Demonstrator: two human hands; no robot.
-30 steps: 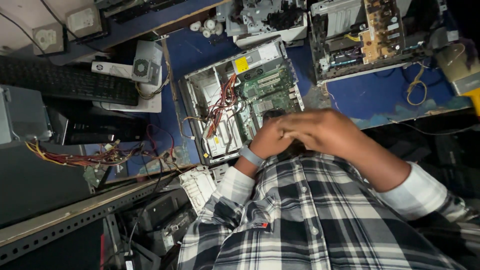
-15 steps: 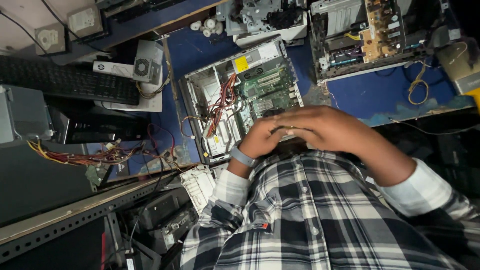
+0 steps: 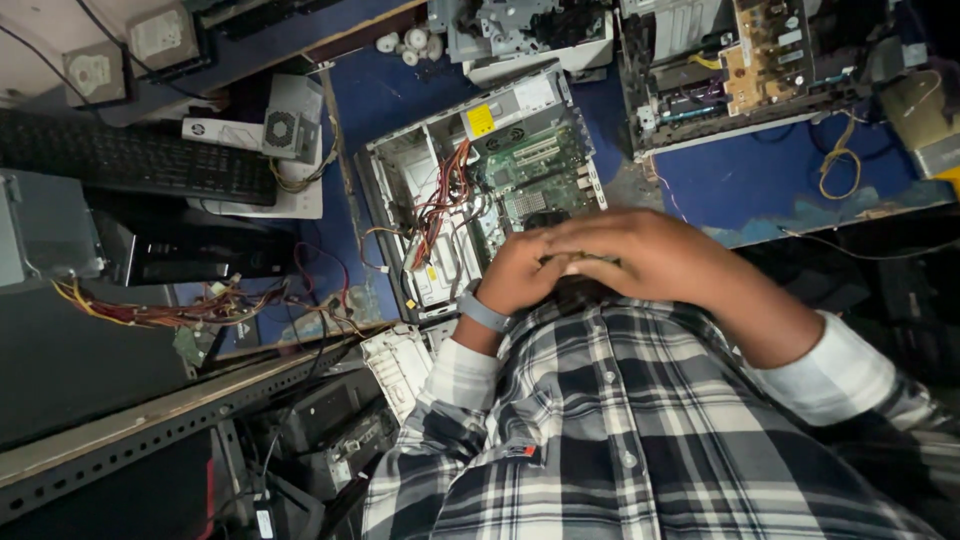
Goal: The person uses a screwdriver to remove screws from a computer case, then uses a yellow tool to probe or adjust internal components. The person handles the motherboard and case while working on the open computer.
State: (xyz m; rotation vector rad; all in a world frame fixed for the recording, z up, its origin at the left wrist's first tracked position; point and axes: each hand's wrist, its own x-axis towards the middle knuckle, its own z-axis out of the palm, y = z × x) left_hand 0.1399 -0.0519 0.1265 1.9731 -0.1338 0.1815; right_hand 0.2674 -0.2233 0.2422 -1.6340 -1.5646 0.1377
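Note:
My left hand [image 3: 515, 275], with a grey band on its wrist, and my right hand [image 3: 645, 250] are pressed together, right fingers laid over left. They hover above the near end of an open desktop computer case [image 3: 400, 190]. Inside the case are a green circuit board [image 3: 540, 165] and a bundle of red and orange wires [image 3: 440, 205]. A dark shape [image 3: 575, 298] sits just under my hands, and I cannot make out what it is or whether I hold it. My checked shirt [image 3: 620, 440] fills the lower frame.
On the blue bench a black keyboard [image 3: 140, 160] lies at the left beside a small power supply [image 3: 290, 120]. A second opened machine [image 3: 740, 70] stands at the top right, near a coiled yellow cable [image 3: 838, 160]. Loose wires [image 3: 190, 310] trail over the bench edge onto a metal shelf rail [image 3: 150, 430].
My joined hands have drifted slightly left, staying pressed together over the case's near end. Nothing else has visibly moved.

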